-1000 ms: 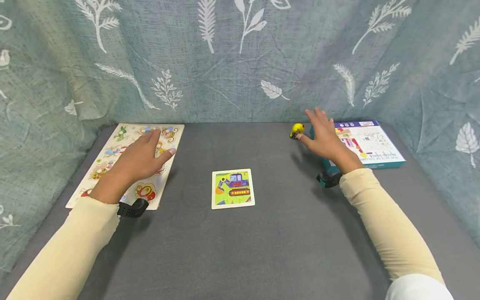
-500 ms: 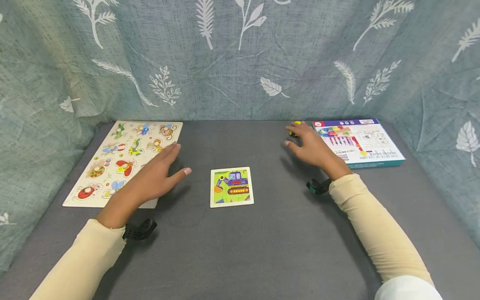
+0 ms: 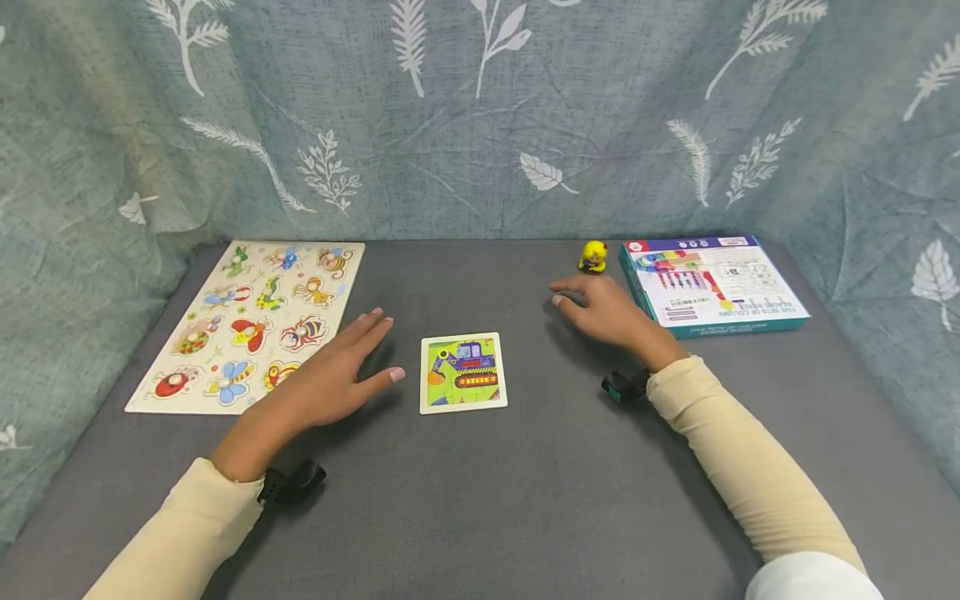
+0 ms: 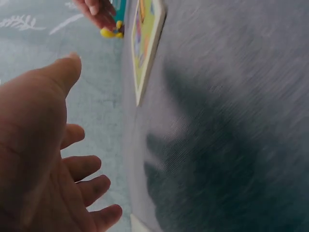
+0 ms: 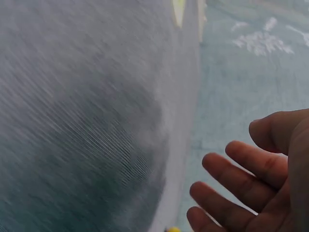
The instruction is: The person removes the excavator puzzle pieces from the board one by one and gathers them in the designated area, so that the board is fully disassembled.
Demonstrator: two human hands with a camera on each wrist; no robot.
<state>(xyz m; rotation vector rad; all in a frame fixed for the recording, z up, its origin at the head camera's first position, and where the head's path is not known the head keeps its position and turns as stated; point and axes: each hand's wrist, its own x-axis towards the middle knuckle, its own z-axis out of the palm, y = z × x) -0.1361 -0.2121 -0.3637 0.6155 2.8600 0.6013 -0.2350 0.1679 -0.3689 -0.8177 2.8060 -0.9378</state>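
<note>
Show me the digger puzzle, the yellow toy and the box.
Digger puzzle (image 3: 463, 373), head view: middle of its picture.
Yellow toy (image 3: 593, 257), head view: near its middle.
Box (image 3: 715, 286), head view: its printed top.

Behind and above the left hand (image 3: 322, 385) and right hand (image 3: 606, 312), the head view faces forward and down; each wrist view, close and sideways, faces past its hand. Head and left wrist share the puzzle (image 3: 463, 373) between the hands.

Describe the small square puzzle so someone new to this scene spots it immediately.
On the grey table, look between the left hand and the right hand in the head view. The small square puzzle lies flat there. Unlike the larger bug board and the printed box, it shows a single purple excavator on green.
</note>
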